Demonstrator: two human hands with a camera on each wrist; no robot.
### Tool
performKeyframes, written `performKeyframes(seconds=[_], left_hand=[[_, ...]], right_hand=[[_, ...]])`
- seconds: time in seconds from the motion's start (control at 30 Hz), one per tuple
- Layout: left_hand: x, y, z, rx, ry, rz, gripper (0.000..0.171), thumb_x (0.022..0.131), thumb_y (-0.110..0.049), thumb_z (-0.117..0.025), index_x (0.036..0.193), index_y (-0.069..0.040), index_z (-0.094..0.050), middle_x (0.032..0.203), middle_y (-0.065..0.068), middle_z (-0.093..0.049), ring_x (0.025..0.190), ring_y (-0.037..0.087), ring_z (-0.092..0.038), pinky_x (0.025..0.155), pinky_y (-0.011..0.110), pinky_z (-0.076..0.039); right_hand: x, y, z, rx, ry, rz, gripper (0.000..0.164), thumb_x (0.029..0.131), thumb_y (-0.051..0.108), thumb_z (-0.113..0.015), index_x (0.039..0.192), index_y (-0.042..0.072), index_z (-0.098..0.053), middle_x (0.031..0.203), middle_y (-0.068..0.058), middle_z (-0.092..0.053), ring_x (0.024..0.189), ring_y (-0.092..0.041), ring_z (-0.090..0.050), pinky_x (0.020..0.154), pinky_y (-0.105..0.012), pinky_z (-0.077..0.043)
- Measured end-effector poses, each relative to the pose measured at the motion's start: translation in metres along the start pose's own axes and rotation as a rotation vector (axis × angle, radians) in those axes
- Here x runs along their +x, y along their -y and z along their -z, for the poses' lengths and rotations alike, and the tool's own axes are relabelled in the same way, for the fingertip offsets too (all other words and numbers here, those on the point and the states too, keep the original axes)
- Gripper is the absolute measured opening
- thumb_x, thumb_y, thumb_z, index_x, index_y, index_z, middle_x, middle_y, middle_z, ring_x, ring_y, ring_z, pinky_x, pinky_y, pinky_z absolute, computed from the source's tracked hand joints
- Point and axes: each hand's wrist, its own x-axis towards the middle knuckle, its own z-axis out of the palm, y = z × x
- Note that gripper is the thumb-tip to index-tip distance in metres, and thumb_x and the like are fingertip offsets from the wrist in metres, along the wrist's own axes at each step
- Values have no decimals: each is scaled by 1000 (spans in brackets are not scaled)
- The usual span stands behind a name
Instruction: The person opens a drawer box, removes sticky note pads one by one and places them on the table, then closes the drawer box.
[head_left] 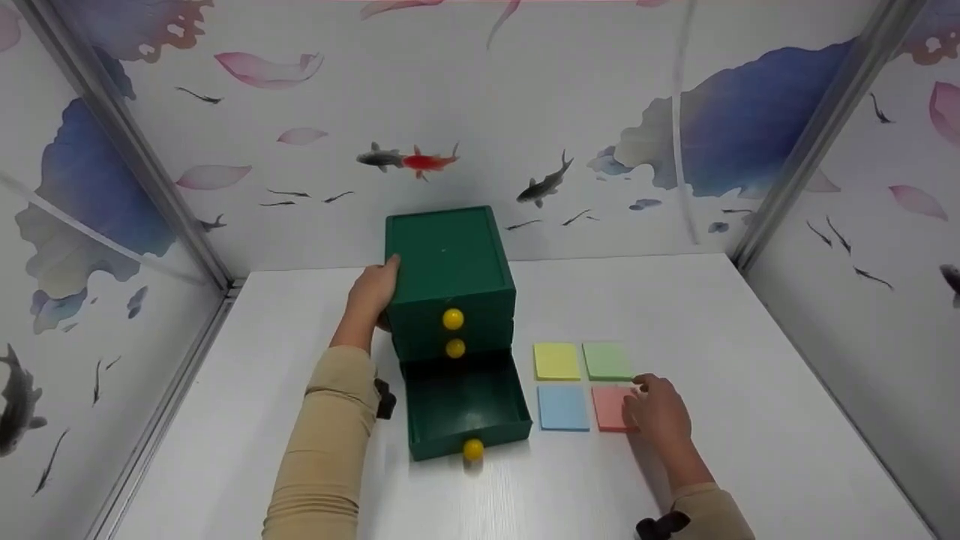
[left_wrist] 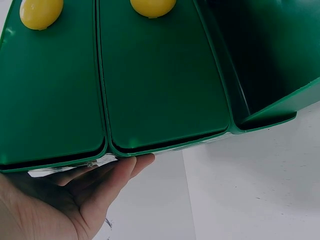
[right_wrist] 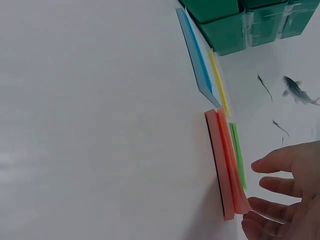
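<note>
A green drawer cabinet (head_left: 442, 259) with yellow round knobs stands on the white table, its bottom drawer (head_left: 469, 405) pulled out and bare inside. My left hand (head_left: 373, 289) rests against the cabinet's left side; in the left wrist view, its extended fingers (left_wrist: 117, 182) lie along that side wall. To the right are four pads of sticky notes in two rows: yellow (head_left: 556, 361), green (head_left: 607, 361), blue (head_left: 563, 409) and pink (head_left: 611, 409). My right hand (head_left: 664, 412) is at the pink pad's right edge, fingers loosely bent, fingertips at the pad's corner (right_wrist: 240, 200).
White walls printed with fish and petals enclose the table (head_left: 750, 450) at the back and both sides. Metal frame posts (head_left: 172, 195) run up the corners. The open drawer's yellow knob (head_left: 473, 450) juts toward the front.
</note>
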Motion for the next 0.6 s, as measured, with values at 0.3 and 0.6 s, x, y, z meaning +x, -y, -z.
performKeyframes(seconds=[0.3,0.6], left_hand=[[2,0,1,5,-4,8,73,101,-58,-26,150,-3,-34,135,24,-48,94,38,-62,60,43,-59],[1,-1,0,-8,-5,16,73,101,-58,-27,150,-4,-34,135,23,-48,93,37,-63,59,42,-59]], right_hand=[[-10,19,-7,129,86,22,44,96,18,-61,133,-3,-52,128,-23,-53,109,-36,-52,92,-51,-49],[-18,33,-23,206,133,113,34,91,11,-68,121,-3,-61,113,-15,-61,96,-26,-57,73,-36,-55]])
